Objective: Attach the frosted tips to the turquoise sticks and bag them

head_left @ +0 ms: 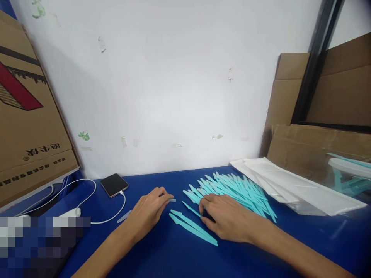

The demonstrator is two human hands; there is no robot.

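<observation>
My left hand (153,204) pinches a small translucent piece (172,200), whose end sticks out past the fingertips. Beside my left wrist, another translucent piece (124,216) lies on the table. My right hand (222,216) has its thumb and fingers at the end of a thin turquoise stick (190,209), just in front of the heap. Two turquoise sticks (193,228) lie almost side by side between my hands, meeting at their near ends. Behind my right hand spreads a heap of turquoise sticks (240,190) with pale translucent tips.
A phone (114,184) with a white cable rests at the back left of the blue table (153,255). White plastic bags (278,181) lie right of the heap. A clear bag of turquoise pieces (348,179) is at far right. Cardboard (34,116) stands left, with a white wall behind.
</observation>
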